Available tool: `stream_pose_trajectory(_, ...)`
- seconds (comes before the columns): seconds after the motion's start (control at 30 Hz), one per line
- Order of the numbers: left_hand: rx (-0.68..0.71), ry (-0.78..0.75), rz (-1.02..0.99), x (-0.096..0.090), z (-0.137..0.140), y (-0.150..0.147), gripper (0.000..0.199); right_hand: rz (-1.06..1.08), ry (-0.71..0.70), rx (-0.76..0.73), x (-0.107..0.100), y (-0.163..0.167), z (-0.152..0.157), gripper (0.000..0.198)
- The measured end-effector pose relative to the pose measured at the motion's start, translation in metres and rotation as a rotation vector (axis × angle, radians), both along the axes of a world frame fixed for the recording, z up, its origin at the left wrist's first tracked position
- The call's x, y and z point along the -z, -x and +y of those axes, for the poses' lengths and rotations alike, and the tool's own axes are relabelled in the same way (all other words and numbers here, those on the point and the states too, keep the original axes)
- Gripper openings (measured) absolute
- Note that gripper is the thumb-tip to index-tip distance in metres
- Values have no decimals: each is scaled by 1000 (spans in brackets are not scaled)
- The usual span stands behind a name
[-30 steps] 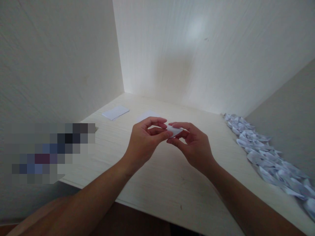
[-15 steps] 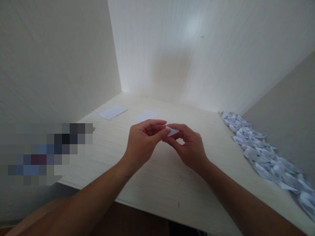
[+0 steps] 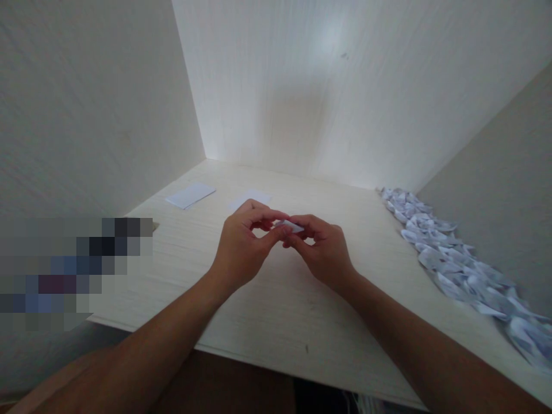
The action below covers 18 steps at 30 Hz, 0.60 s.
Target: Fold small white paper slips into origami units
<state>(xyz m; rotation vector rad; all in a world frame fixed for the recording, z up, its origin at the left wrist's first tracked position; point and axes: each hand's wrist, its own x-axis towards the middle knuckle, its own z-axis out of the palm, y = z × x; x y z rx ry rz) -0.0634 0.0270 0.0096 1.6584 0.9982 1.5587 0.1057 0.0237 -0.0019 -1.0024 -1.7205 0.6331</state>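
Note:
A small folded piece of white paper (image 3: 295, 226) is held up above the table between my two hands. My left hand (image 3: 245, 238) pinches its left side, thumb in front and fingers behind. On its right side, my right hand (image 3: 321, 244) grips it between thumb and fingers. The fingers hide much of the paper, so its full shape cannot be made out. Behind my left hand a sheet of white paper (image 3: 252, 198) lies flat on the table, partly covered by that hand.
The pale table (image 3: 276, 322) is enclosed by walls at the back and sides. A flat stack of white paper (image 3: 191, 195) lies at the back left. Many folded paper pieces (image 3: 452, 253) are heaped along the right wall. A blurred-out patch (image 3: 86, 264) covers the left edge.
The folded paper has tilted flatter and shifted slightly left between my fingers. My left fingers have arched higher over it. The whole view has shifted a little.

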Motion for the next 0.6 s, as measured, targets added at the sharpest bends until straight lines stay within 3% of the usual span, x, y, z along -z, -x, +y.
stream_pose_trajectory(0.07, 7, -1, 27, 0, 2, 2, 11, 64, 61, -16, 0, 1, 1, 20)
stream_pose_trajectory(0.2, 164, 181, -63, 3, 6, 5, 21, 246, 211, -76, -1, 3, 2, 34)
stream_pose_trajectory(0.3, 202, 227, -125, 5, 8, 5, 22, 330, 267, -104, -2, 5, 2, 35)
stream_pose_trajectory(0.47, 210, 234, -163, 4, 6, 3, 18, 368, 305, -107, -4, 5, 2, 36)
stream_pose_trajectory(0.6, 202, 288, -79, -2, 5, 5, 19, 321, 324, -141, -6, 3, 1, 38)
